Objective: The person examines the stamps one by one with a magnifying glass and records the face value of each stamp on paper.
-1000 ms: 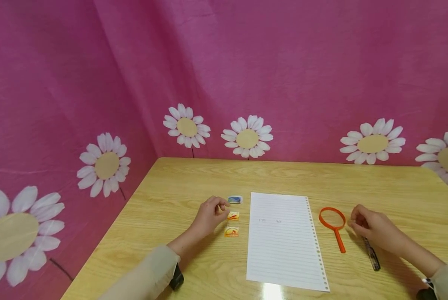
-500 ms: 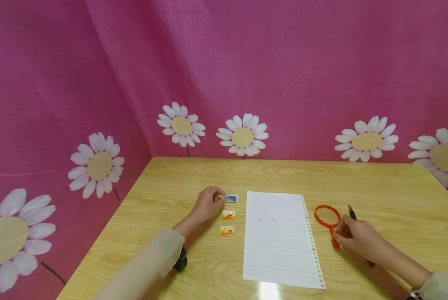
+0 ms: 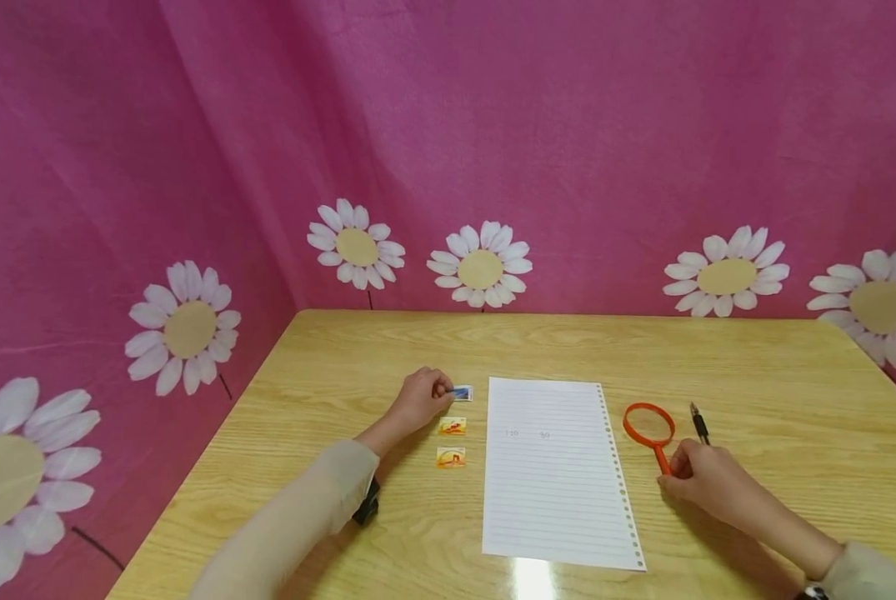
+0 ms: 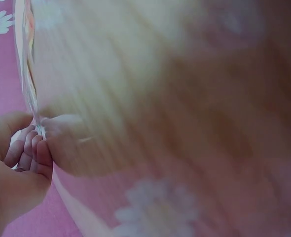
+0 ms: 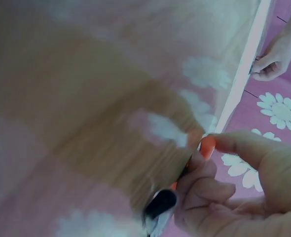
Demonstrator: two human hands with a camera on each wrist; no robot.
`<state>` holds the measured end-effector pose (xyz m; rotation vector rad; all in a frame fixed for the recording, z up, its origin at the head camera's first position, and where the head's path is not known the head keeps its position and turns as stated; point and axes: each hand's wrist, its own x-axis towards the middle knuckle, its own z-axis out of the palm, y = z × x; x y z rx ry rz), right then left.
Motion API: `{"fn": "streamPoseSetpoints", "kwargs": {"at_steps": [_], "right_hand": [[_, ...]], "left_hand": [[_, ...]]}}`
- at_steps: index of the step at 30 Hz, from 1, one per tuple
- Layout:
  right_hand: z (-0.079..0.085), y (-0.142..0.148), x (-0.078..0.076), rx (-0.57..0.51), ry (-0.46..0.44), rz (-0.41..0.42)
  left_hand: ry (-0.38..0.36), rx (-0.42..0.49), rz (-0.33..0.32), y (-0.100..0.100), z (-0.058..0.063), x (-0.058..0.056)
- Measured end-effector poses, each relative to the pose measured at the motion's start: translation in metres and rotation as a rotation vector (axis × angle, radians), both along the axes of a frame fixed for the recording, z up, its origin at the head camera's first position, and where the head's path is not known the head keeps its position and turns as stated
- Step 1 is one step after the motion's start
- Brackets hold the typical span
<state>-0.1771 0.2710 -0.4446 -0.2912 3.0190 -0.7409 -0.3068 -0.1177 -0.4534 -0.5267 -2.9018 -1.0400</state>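
A small blue postage stamp point(image 3: 464, 392) lies left of the ruled paper, with the fingertips of my left hand point(image 3: 420, 397) pinching its left edge. Below it are two orange-yellow stamps point(image 3: 453, 426), one under the other. At the right, my right hand point(image 3: 713, 479) grips the handle of a red-orange magnifying glass point(image 3: 663, 461) between thumb and fingers. The handle's orange end point(image 5: 207, 146) shows between thumb and index finger in the right wrist view. A black pen point(image 3: 699, 423) lies partly hidden behind that hand.
Between the hands lies a ruled sheet of paper point(image 3: 553, 500) with faint handwritten numbers and punched holes along its right edge. The wooden table point(image 3: 387, 342) meets a pink flowered cloth point(image 3: 598, 167) at its back and left.
My right hand has come from over the pen to the magnifying glass and taken its handle. My left hand has shifted up from between the stamps to the blue one.
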Motion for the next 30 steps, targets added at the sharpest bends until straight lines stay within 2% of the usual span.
{"fn": "streamPoseSetpoints", "kwargs": {"at_steps": [6, 16, 30], "right_hand": [[0.003, -0.002, -0.004, -0.045, -0.095, -0.087], [0.007, 0.002, -0.005, -0.093, -0.147, -0.137], [0.009, 0.002, -0.011, -0.037, 0.013, -0.082]], "left_hand": [[-0.007, -0.018, -0.005, 0.0, 0.002, 0.001], [-0.03, -0.007, -0.018, -0.001, 0.0, -0.002], [-0.039, 0.006, -0.05, -0.004, -0.003, -0.005]]}}
